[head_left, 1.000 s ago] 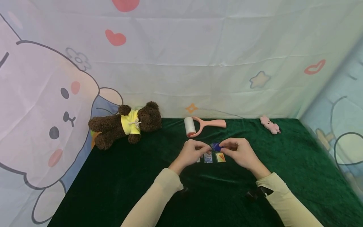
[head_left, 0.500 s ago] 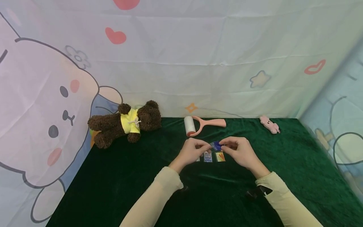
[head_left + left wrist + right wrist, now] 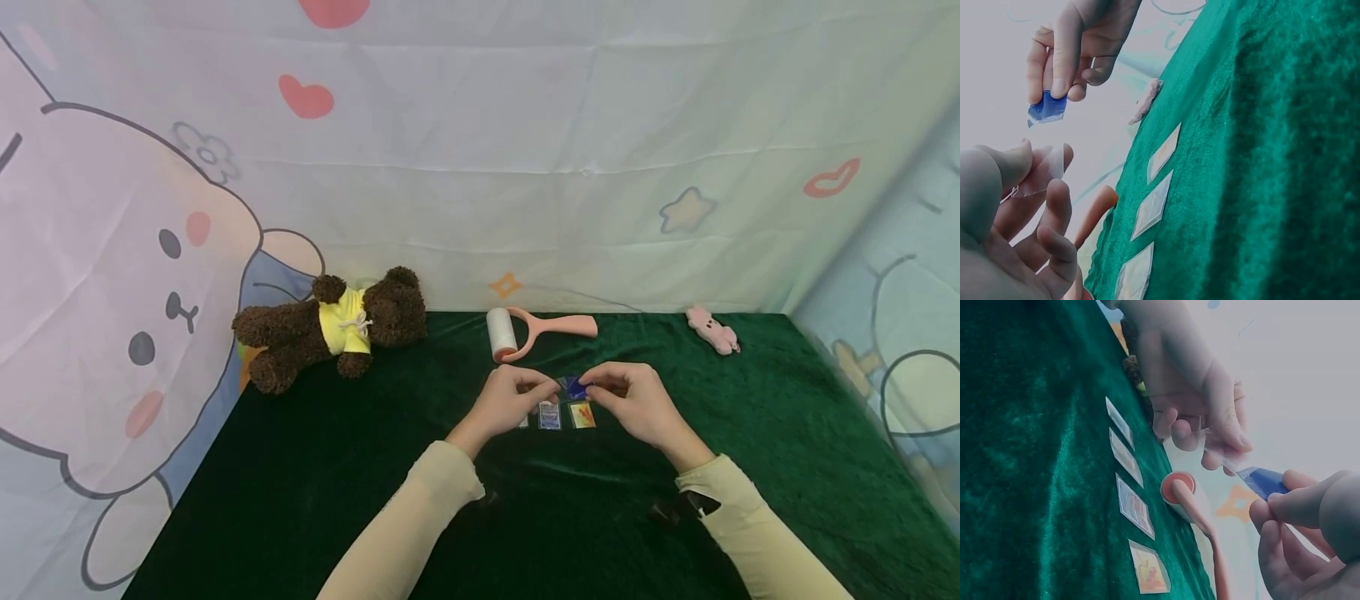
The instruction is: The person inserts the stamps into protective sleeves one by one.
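My left hand (image 3: 512,404) pinches a clear plastic sleeve (image 3: 1047,172) between thumb and fingers. Opposite it, the thumb and fingers of my right hand (image 3: 633,404) pinch a small blue card (image 3: 1264,482). Both are held above the cloth. In the right wrist view the card's near end meets the sleeve; whether its edge is inside cannot be told. Below the hands several small cards lie in a row, among them a blue-and-white card (image 3: 550,416) and a yellow-orange card (image 3: 582,415). My left hand partly hides the row in the head view.
Behind the hands lies a lint roller (image 3: 540,332) with a pink handle. A brown teddy bear (image 3: 341,327) in a yellow top lies at the back left. A small pink plush toy (image 3: 712,330) is at the back right. Green cloth (image 3: 360,492) covers the table.
Both hands stay in nearly the same place. The blue card between them has tilted slightly, and its glare has shifted. The cards on the cloth have not moved.
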Demonstrator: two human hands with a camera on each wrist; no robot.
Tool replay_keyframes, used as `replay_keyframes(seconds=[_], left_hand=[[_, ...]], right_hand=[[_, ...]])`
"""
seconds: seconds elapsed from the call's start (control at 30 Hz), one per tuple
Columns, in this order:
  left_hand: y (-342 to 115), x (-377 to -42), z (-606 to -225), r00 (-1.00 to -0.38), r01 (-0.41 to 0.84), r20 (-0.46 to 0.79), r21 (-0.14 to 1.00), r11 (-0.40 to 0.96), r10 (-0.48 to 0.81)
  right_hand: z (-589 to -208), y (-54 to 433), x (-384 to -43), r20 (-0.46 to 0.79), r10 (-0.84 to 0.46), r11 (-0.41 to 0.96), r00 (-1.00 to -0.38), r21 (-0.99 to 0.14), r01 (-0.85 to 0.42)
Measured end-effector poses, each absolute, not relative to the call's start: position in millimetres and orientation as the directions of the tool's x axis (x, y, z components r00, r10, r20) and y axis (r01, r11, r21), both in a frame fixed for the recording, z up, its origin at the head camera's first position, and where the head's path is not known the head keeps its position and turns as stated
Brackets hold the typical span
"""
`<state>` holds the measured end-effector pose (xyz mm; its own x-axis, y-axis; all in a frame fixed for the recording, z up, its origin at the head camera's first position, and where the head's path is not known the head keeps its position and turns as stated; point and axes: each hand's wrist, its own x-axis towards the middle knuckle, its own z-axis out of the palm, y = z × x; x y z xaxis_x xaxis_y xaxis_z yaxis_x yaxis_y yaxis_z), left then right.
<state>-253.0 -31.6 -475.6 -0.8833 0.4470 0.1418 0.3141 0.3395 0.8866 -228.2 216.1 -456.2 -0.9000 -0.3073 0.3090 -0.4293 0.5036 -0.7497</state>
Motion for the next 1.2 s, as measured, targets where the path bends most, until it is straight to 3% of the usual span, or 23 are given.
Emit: replay_keyframes(seconds=[0.63,1.2], left_hand=[[-31.6,-252.7,-474.6,-0.865,0.332,0.16,0.893,0.304,0.475],[-30.7,-252.2,-476.0,-0.878,0.308,0.154,0.907,0.287,0.454]], right_hand=[[-456.0,217.6,-228.6,0.374,-0.312,0.527,-0.873,-0.696,-0.487],[-453.3,217.9,-226.6,0.36,-0.314,0.532,-0.878,-0.7,-0.477]])
